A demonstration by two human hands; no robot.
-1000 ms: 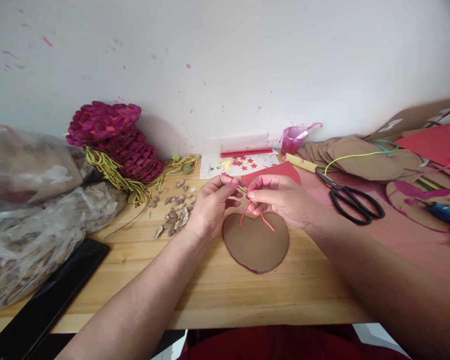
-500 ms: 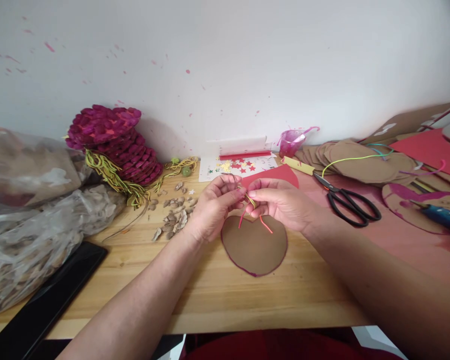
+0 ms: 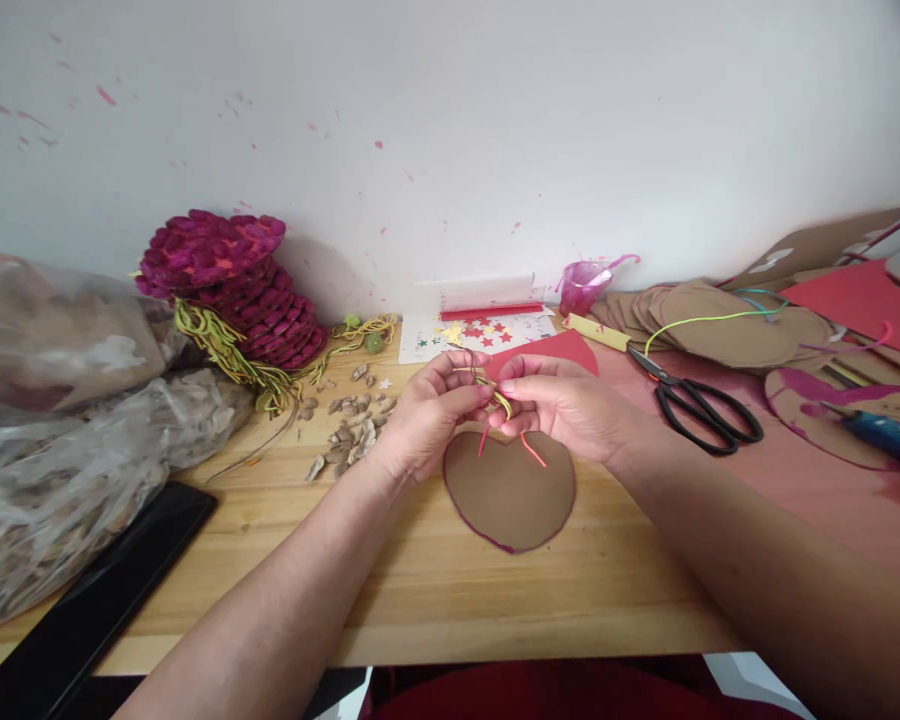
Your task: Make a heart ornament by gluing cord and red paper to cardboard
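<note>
A thin yellow-green cord (image 3: pixel 502 402) is pinched between the fingertips of my left hand (image 3: pixel 439 412) and my right hand (image 3: pixel 551 400), which almost touch. Dark strands also show at my left fingers. Just below the hands lies a heart-shaped brown cardboard piece (image 3: pixel 510 500) with a purple edge. Two short cord ends, one pink-red (image 3: pixel 483 440) and one orange-red (image 3: pixel 534 450), hang down over its top. Fingers hide the part of the cord between them, so I cannot tell whether it is knotted.
Shell-like brown pieces (image 3: pixel 349 440) lie left of my hands, near plastic bags (image 3: pixel 105 470) and a stack of magenta-covered pieces (image 3: pixel 225 280). Star stickers (image 3: pixel 480 330) lie behind. To the right are black-handled scissors (image 3: pixel 697 410), cardboard cutouts (image 3: pixel 735 325) and a blue glue gun (image 3: pixel 881 435).
Both hands stay in nearly the same place. The yellow-green cord between the fingers has shifted slightly, with a bit more of its loop showing. The view has moved very slightly.
</note>
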